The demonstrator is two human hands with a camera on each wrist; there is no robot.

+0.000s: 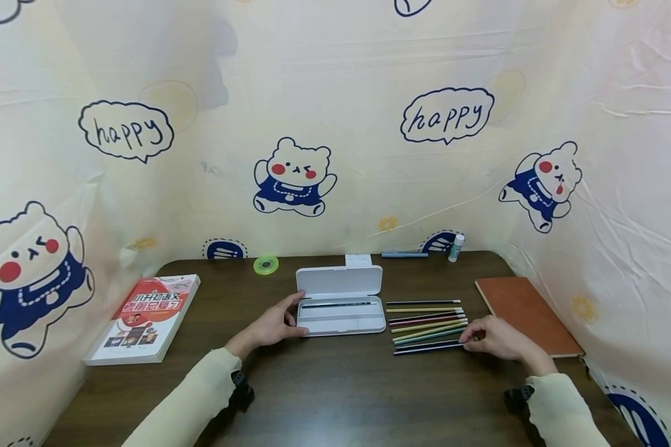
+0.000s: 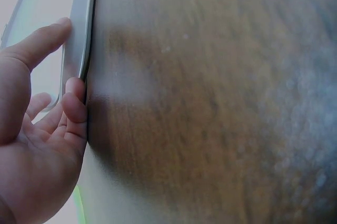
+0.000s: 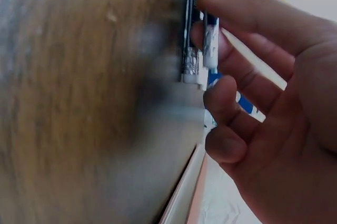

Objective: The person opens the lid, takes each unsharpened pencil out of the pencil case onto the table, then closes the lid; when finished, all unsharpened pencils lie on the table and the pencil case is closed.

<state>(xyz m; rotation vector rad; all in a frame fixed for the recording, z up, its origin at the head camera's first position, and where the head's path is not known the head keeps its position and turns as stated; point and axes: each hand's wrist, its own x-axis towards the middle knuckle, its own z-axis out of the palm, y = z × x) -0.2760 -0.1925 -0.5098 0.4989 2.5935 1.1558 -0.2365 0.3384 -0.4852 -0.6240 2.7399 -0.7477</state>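
A white pencil case (image 1: 324,319) lies with its lid (image 1: 338,280) raised toward the back, and one dark pencil (image 1: 335,305) lies inside. My left hand (image 1: 271,324) grips the case's left end, thumb on the front side wall (image 2: 76,29) and fingers around the end. To the right of the case, several pencils (image 1: 425,310) in different colours are laid side by side. My right hand (image 1: 494,338) pinches the eraser end of a dark blue pencil (image 3: 210,42) between thumb and fingers. Right beside it is a black pencil (image 3: 190,61), nearest the table's front edge.
On the left lies a thick book (image 1: 145,323) with a red and white cover. A brown notebook (image 1: 525,313) is on the right, near my right hand. Along the back are a green tape roll (image 1: 266,266), a white card (image 1: 358,260), a blue pen (image 1: 404,254) and a glue stick (image 1: 456,248).
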